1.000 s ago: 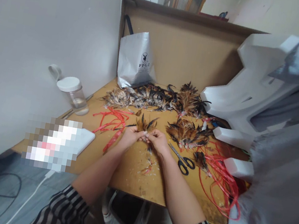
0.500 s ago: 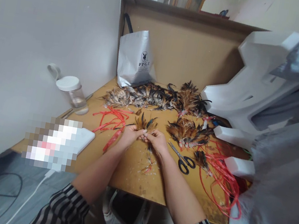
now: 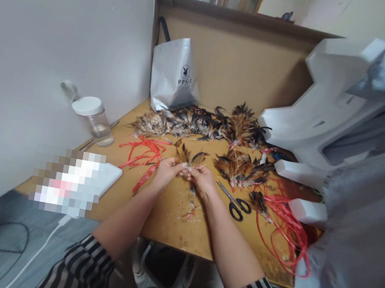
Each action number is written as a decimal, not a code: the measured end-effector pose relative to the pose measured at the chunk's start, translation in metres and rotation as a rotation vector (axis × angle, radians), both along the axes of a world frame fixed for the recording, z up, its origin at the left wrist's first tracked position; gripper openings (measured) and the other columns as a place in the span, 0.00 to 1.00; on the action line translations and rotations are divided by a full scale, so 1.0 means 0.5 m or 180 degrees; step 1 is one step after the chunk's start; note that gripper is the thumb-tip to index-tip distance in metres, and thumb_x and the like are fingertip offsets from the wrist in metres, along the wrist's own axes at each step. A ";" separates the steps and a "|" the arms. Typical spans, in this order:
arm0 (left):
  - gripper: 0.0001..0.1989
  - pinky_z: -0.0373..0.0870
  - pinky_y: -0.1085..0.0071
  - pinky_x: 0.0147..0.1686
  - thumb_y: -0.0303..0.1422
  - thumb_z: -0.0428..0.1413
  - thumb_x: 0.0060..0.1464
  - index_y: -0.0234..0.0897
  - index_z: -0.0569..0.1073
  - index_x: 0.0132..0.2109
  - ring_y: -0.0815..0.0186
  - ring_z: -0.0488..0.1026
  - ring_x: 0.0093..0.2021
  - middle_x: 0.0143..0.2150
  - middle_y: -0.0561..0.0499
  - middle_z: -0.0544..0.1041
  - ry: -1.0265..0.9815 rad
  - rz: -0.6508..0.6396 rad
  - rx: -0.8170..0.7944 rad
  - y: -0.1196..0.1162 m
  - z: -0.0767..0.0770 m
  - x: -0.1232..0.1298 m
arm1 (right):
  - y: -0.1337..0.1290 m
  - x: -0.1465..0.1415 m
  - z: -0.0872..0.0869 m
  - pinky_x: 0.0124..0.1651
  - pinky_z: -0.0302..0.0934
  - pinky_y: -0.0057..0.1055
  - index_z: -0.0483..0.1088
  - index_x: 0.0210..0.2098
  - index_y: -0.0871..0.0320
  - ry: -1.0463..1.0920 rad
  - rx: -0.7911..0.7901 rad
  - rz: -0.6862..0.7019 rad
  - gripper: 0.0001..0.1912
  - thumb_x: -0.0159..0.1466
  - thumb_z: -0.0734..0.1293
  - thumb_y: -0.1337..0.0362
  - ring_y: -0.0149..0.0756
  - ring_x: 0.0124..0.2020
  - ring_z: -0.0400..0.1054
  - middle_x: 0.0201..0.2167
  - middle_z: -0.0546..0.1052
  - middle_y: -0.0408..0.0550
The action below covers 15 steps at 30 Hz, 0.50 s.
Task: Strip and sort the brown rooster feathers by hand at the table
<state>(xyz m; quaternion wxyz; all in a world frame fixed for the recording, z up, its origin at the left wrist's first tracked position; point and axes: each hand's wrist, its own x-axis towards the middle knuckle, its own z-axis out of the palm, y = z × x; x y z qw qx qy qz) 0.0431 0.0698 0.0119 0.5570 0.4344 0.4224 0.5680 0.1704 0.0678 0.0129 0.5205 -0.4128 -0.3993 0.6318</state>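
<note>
A small bunch of brown and black feathers (image 3: 190, 156) fans upward between my hands, its quill ends pinched in my fingers. My left hand (image 3: 168, 172) is closed on its left side, and my right hand (image 3: 203, 178) grips it from the right, fingertips close together. Just right of my right hand lie black-handled scissors (image 3: 232, 201). Red plastic strips (image 3: 146, 153) are spread left of my left hand. Loose feather scraps (image 3: 190, 208) lie on the table below my hands. The bunch's lower end is hidden by my fingers.
Feather bundles (image 3: 242, 167) and a longer feather pile (image 3: 189, 122) lie beyond my hands. A silver bag (image 3: 172, 76) stands at the back. White foam pieces (image 3: 295, 107) and a red strip tangle (image 3: 290, 225) are right. A lidded jar (image 3: 91, 116) and a white device (image 3: 110, 179) are left.
The feathers between my hands have spread into a wider, more open fan. Both hands stay at nearly the same spot, still gripping the bunch; the view has shifted slightly.
</note>
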 end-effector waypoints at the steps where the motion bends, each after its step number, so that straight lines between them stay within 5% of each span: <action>1: 0.17 0.65 0.75 0.25 0.39 0.63 0.35 0.30 0.70 0.29 0.73 0.68 0.20 0.21 0.52 0.73 -0.0028 0.0019 -0.0040 0.000 0.000 0.002 | 0.001 -0.001 -0.001 0.25 0.61 0.24 0.63 0.20 0.60 0.0046 -0.0045 -0.0016 0.20 0.36 0.76 0.57 0.27 0.20 0.66 0.18 0.74 0.43; 8: 0.25 0.65 0.77 0.24 0.36 0.66 0.28 0.33 0.67 0.36 0.73 0.69 0.23 0.26 0.53 0.73 -0.0179 -0.0111 -0.0194 -0.006 0.009 0.005 | 0.010 0.011 0.001 0.20 0.56 0.23 0.64 0.21 0.59 0.0021 -0.0047 -0.0190 0.18 0.38 0.75 0.59 0.25 0.17 0.62 0.15 0.71 0.41; 15: 0.17 0.62 0.77 0.22 0.37 0.64 0.32 0.32 0.72 0.30 0.72 0.68 0.23 0.26 0.50 0.74 0.0394 -0.0296 -0.0173 -0.018 0.009 0.003 | 0.001 0.011 0.017 0.21 0.53 0.24 0.64 0.20 0.58 0.0041 0.0205 -0.0281 0.16 0.39 0.74 0.58 0.25 0.17 0.60 0.15 0.69 0.39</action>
